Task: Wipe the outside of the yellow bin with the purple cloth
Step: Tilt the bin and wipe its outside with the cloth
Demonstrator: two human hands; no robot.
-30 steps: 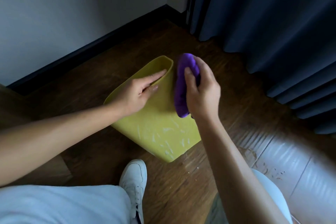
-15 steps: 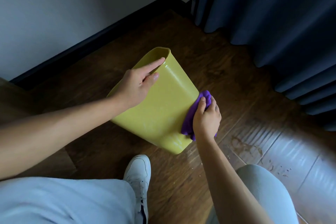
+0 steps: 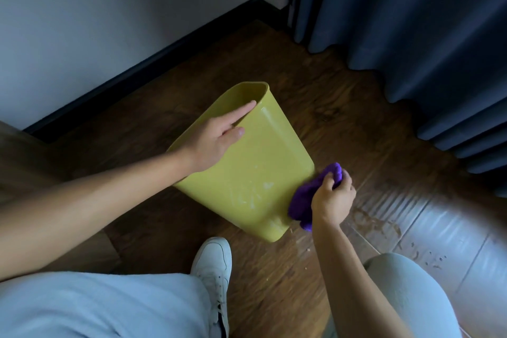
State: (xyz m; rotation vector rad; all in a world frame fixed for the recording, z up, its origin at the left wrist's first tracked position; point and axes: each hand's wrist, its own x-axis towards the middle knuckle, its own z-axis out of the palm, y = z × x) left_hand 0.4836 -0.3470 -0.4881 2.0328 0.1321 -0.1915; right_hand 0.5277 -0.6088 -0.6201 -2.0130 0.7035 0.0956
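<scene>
The yellow bin (image 3: 255,173) is tipped on the wooden floor, its open mouth towards the wall and its base towards me. White smears show on its upper side near the base. My left hand (image 3: 216,140) lies on the bin near the rim, forefinger stretched along the edge, steadying it. My right hand (image 3: 332,197) is closed on the bunched purple cloth (image 3: 307,197), which presses against the bin's right side close to the base.
A wall with a dark skirting board (image 3: 142,68) runs behind the bin. Blue curtains (image 3: 411,35) hang at the right. My white shoe (image 3: 214,269) stands just below the bin's base, my knees at both lower corners. Crumbs and smears (image 3: 384,225) lie on the floor at right.
My right hand has carried the cloth from the bin's upper right side near the rim down along the right side to the base. The left hand has stayed near the rim.
</scene>
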